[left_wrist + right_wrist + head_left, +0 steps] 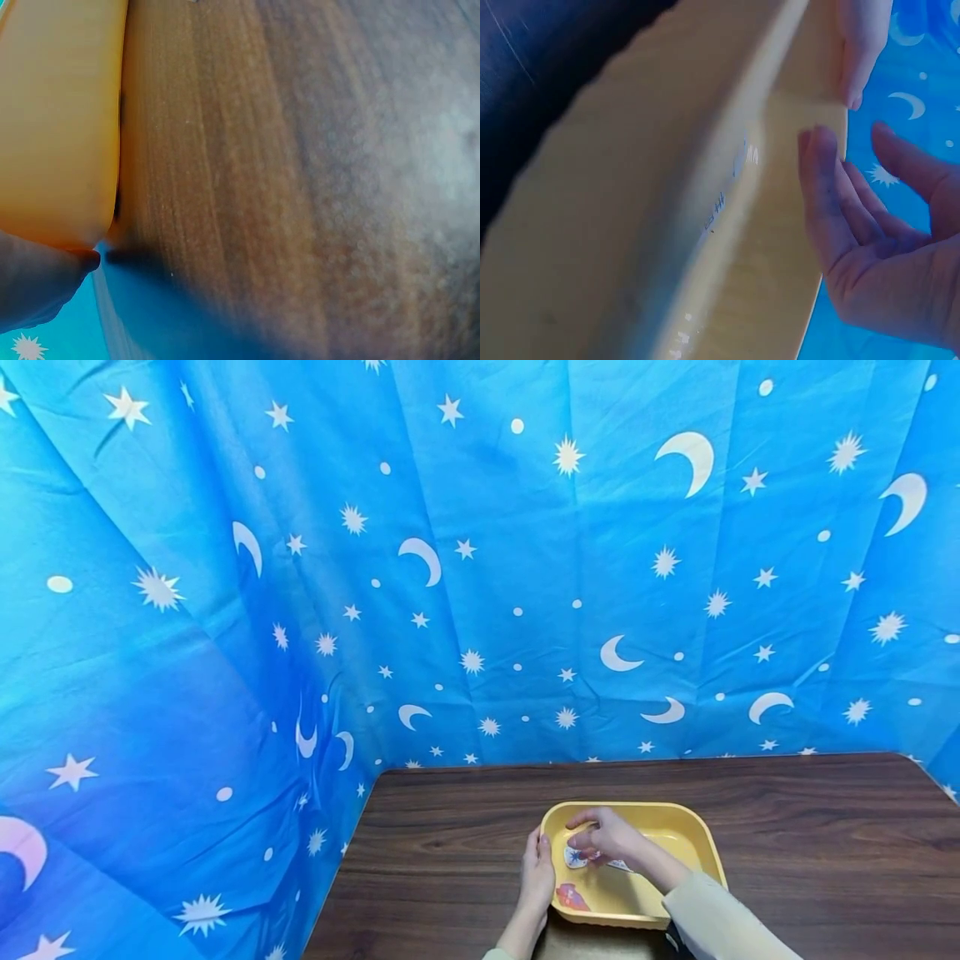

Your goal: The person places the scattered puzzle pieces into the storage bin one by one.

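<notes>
A yellow rectangular plastic tub (617,919) with rounded corners stands on the table. My left hand (537,878) grips its left wall, thumb near the rim and fingers outside. In the left wrist view a finger (45,281) lies against the tub's outer side. Inside the tub, my right hand (613,838) reaches over the left half, fingers loosely bent. The right wrist view shows its thumb and fingers apart with nothing between them. Below it lie a white flat piece with a blue pattern (574,857) and another white piece (620,865), partly hidden. A red-pink piece (572,897) lies in the near left corner.
The dark wood-grain table (825,860) extends to both sides of the tub. Behind it and along the left hangs a blue cloth (525,560) with white moons and stars. Something dark, partly hidden by the right sleeve, sits at the tub's near right edge.
</notes>
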`<action>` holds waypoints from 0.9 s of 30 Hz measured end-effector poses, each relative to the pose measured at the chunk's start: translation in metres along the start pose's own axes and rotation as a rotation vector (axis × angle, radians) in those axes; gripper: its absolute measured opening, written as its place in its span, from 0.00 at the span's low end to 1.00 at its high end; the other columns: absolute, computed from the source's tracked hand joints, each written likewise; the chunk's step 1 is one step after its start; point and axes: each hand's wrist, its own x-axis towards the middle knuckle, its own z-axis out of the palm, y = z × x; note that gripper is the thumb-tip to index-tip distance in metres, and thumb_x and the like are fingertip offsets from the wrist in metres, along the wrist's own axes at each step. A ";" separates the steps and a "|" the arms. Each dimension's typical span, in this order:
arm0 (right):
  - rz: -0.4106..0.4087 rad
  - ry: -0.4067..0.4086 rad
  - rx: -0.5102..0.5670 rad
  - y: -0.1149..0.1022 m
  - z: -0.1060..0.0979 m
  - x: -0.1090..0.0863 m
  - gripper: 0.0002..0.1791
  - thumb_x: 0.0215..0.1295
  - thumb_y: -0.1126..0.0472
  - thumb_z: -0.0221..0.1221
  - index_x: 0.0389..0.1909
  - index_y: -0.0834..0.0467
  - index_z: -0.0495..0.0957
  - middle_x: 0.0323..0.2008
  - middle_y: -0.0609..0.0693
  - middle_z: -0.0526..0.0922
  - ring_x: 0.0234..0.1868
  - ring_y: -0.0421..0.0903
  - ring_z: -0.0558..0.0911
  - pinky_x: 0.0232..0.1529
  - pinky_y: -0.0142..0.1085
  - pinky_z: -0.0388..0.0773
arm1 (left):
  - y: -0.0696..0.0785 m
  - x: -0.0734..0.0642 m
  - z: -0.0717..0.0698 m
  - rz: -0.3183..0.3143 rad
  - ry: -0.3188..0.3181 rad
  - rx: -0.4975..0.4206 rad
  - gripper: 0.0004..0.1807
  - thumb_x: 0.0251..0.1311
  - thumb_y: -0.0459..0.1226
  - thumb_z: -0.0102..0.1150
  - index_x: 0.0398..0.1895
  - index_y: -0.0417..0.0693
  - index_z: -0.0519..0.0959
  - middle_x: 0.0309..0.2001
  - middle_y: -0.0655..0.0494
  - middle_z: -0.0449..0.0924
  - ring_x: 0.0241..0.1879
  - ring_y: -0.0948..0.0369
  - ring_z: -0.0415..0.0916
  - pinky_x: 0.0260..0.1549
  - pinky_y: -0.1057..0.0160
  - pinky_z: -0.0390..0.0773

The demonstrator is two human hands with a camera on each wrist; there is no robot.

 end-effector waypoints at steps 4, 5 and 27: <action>-0.116 0.016 0.089 0.003 -0.004 -0.009 0.25 0.60 0.71 0.56 0.56 0.76 0.63 0.41 0.67 0.80 0.37 0.55 0.81 0.34 0.49 0.80 | 0.000 0.001 0.000 -0.011 0.018 0.015 0.22 0.72 0.38 0.33 0.62 0.34 0.61 0.55 0.34 0.70 0.53 0.44 0.70 0.54 0.47 0.68; -0.139 0.017 0.100 0.004 -0.006 -0.011 0.26 0.60 0.71 0.56 0.57 0.76 0.62 0.43 0.68 0.79 0.38 0.55 0.81 0.36 0.50 0.80 | -0.001 0.001 0.000 -0.015 0.020 0.011 0.21 0.72 0.38 0.33 0.62 0.34 0.61 0.55 0.34 0.70 0.53 0.44 0.70 0.54 0.47 0.68; -0.339 0.127 0.014 0.040 -0.108 -0.044 0.26 0.57 0.76 0.55 0.57 0.77 0.62 0.52 0.72 0.72 0.47 0.40 0.79 0.46 0.38 0.78 | -0.001 0.002 0.003 -0.016 0.048 0.046 0.21 0.71 0.37 0.34 0.62 0.35 0.63 0.57 0.34 0.69 0.57 0.42 0.66 0.57 0.45 0.64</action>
